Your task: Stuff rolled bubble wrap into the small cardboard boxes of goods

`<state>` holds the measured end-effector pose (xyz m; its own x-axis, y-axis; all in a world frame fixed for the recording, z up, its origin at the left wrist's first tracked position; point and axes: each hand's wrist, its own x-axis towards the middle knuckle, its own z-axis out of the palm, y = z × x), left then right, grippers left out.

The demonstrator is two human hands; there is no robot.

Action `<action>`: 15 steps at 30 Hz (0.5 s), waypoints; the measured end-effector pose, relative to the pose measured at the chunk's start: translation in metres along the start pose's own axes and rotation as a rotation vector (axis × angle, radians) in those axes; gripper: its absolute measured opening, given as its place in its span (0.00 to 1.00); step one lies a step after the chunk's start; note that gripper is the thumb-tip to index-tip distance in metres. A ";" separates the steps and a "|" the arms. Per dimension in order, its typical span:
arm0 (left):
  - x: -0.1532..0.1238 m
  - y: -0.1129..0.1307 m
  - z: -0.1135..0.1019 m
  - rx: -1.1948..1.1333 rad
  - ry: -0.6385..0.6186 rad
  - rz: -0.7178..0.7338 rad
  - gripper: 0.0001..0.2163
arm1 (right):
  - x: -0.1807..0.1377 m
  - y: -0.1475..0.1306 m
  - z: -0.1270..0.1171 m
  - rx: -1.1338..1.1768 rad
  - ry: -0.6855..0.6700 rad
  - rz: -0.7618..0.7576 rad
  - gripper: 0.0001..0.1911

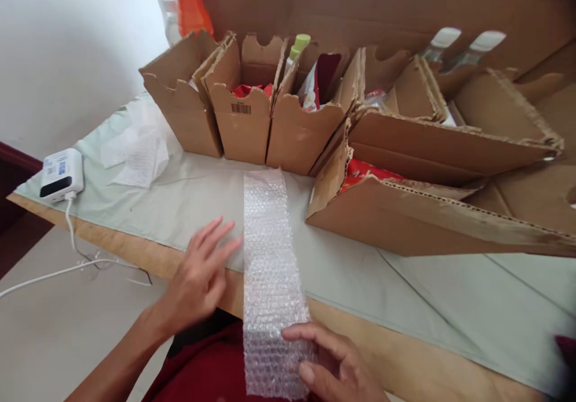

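While my right fingers point(317, 332) rest on the near end of one bubble-wrap strip point(267, 240), pinching or not I cannot tell, my left fingers point(222, 250) spread wide just left of it. Beyond the counter's point(396, 354) edge stand one long box point(427, 219), three narrow boxes point(243, 132) at left, two white-capped bottles point(488, 41).

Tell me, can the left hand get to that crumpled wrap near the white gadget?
Probably yes: the left hand looks open and holds nothing, and only flat green cloth seems to lie between it and the crumpled wrap.
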<state>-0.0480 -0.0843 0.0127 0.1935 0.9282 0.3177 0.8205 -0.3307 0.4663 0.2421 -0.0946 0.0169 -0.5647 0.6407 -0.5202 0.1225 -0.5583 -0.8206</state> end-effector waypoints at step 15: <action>0.026 0.011 0.042 -0.023 0.068 -0.297 0.28 | 0.035 -0.029 -0.010 -0.473 0.390 -0.499 0.12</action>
<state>-0.0112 -0.0571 -0.0085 -0.0896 0.9716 0.2188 0.8236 -0.0513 0.5649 0.2272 -0.0511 0.0204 -0.3278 0.9440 -0.0379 0.3139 0.0710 -0.9468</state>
